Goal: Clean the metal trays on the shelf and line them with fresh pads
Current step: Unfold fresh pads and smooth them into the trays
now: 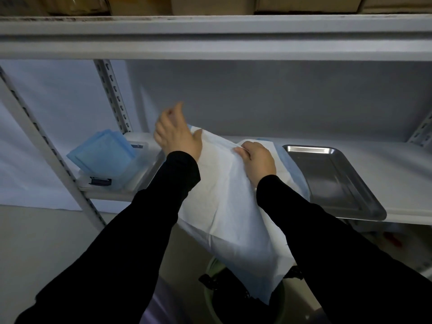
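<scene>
A large white pad with a blue underside drapes over the shelf's front edge in the middle and hangs down toward the floor. My right hand pinches a fold of it near its top. My left hand hovers over the pad's far left corner, blurred, fingers spread, palm touching the sheet. An empty metal tray lies on the shelf to the right of the pad. Whatever is under the pad is hidden.
A clear plastic box with folded blue pads stands at the shelf's left end. A green bin with a black liner sits on the floor below. Slotted uprights frame the shelf; an upper shelf with cardboard boxes hangs close overhead.
</scene>
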Demonstrator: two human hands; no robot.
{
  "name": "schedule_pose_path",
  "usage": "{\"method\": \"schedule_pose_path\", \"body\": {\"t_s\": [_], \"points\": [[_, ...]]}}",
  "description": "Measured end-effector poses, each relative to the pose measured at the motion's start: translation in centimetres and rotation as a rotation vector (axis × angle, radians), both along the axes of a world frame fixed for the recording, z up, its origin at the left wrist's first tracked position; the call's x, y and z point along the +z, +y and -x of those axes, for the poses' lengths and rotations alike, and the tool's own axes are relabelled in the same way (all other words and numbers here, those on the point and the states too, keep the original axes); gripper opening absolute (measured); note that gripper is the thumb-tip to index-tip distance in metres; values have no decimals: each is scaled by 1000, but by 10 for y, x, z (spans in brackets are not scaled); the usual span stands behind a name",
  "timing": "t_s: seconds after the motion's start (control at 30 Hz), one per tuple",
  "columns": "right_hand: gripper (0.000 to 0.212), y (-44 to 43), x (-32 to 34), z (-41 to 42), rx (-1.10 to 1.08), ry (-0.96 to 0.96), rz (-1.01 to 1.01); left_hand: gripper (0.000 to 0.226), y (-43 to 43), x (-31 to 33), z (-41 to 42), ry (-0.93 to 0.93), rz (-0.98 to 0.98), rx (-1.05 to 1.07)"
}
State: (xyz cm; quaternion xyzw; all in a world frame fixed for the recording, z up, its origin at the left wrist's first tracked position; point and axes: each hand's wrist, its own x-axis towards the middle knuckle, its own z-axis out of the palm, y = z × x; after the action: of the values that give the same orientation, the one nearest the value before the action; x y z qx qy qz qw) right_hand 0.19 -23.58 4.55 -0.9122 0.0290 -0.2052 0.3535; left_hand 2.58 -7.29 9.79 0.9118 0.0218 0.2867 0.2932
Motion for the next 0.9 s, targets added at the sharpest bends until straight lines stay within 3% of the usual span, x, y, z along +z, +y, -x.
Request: {"method": "schedule_pose_path", "body": {"t_s": [0.1,0.17,0.23,0.37,0.5,0.6,0.67,0.77,0.9], "points": [[29,2,1,-2,2,-34,25,94,-10,5,5,96,-491,-340],[28,4,4,-2,26,-77,-4,100,-18,4,5,206,-672,-468],[27,6,7,-1,72,-89,-21,85,-24,1,3,267,-684,-480],[25,3,10,2,173,-63,-56,25,-25,-1,0,195,-569,-405],[34,-7,10,11,192,57,-41,21,-20,-1,-4,190,-501,-337],[44,-12,9,13,127,159,138,19,-17,-3,-6,169,-444,-320],[35,-15,5,11,80,142,204,19,-15,-3,-5,144,-445,-303],[17,-20,3,12,-26,56,136,19,-15,-2,-5,132,-512,-258],[16,-22,11,17,-141,-50,46,18,-15,-2,-7,141,-606,-157]]}}
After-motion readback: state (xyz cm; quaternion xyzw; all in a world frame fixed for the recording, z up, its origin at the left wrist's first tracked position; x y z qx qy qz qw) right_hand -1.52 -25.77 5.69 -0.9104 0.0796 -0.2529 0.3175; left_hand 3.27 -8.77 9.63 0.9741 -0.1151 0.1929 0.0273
